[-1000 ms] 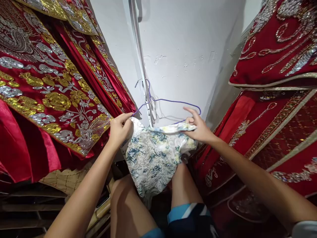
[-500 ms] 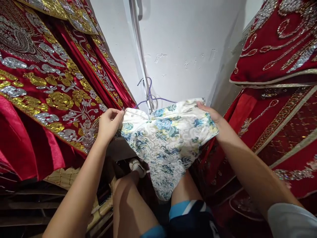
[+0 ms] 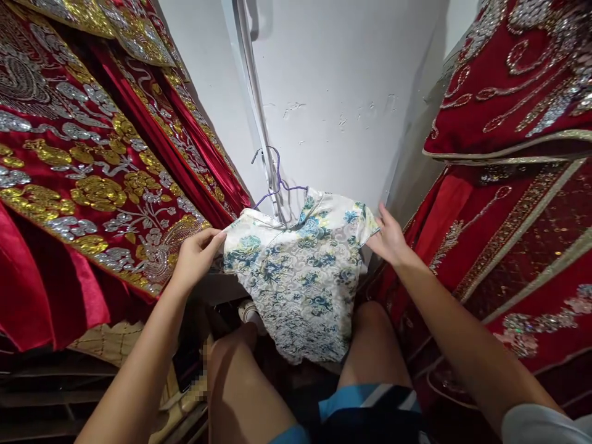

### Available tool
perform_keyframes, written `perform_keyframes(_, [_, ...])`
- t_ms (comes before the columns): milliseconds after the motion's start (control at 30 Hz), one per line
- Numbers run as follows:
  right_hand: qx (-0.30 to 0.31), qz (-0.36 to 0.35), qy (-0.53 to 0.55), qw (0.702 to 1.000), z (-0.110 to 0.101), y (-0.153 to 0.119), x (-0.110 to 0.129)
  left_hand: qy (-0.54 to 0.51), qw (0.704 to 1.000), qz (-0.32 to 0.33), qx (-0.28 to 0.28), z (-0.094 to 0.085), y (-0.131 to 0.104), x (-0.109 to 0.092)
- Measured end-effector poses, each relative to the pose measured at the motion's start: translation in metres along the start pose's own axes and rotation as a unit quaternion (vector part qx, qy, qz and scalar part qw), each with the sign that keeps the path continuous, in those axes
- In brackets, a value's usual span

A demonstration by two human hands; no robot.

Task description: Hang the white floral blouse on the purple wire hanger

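Observation:
A white cheongsam (image 3: 305, 277) with blue, green and yellow flowers hangs in front of me, its collar around a purple wire hanger (image 3: 277, 179). The lower part of the cloth drops between my knees. At the shoulder on the left, my left hand (image 3: 198, 250) is closed, pinching the fabric between thumb and fingers. My right hand (image 3: 388, 237) is at the short sleeve on the other side; its fingers are spread and the sleeve's edge touches it near the thumb. Part of the hanger's arms is hidden inside the garment.
Red gowns with gold and silver sequins (image 3: 97, 191) crowd the left side. More beaded red gowns (image 3: 509, 203) hang close on the right. A metal rail (image 3: 252, 80) runs along the white wall (image 3: 333, 74). Gold-coloured furniture (image 3: 178, 401) stands low at the left.
The right hand has loosened from the cheongsam's shoulder, and its fingers have spread. The right side of the garment has slackened and sunk inward. The left hand has shifted slightly left and down, still pinching.

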State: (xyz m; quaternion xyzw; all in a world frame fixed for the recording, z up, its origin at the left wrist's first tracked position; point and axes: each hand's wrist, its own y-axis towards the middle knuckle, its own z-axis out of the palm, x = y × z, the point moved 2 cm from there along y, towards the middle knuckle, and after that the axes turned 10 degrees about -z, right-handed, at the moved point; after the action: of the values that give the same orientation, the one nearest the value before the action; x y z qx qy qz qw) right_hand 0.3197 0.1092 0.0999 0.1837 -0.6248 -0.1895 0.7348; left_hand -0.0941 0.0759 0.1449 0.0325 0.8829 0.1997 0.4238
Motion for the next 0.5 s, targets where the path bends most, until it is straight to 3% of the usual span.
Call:
perform_keyframes(100, [-0.064, 0.001, 0.052, 0.997, -0.013, 0.009, 0.014, -0.055, 0.997, 0.010, -0.055, 0.002, 0.005, -0.008])
perform_keyframes(200, [-0.116, -0.039, 0.054, 0.991, -0.017, 0.011, 0.030, -0.019, 0.991, 0.054, -0.120, 0.004, 0.012, -0.039])
perform_keyframes(300, [-0.126, -0.051, 0.025, 0.990, -0.008, -0.007, 0.041, 0.088, 0.984, 0.099, -0.116, 0.011, 0.016, -0.065])
perform_keyframes(367, [-0.134, -0.033, 0.009, 0.990, 0.004, -0.034, 0.046, 0.154, 0.975, 0.133, -0.089, 0.022, 0.015, -0.069])
perform_keyframes(433, [-0.089, -0.009, 0.015, 0.996, 0.021, -0.070, 0.051, 0.183, 0.968, 0.156, -0.075, 0.038, 0.011, -0.063])
perform_keyframes(500, [0.078, -0.009, 0.052, 0.996, 0.047, -0.107, 0.061, 0.160, 0.973, 0.153, -0.069, 0.055, 0.005, -0.052])
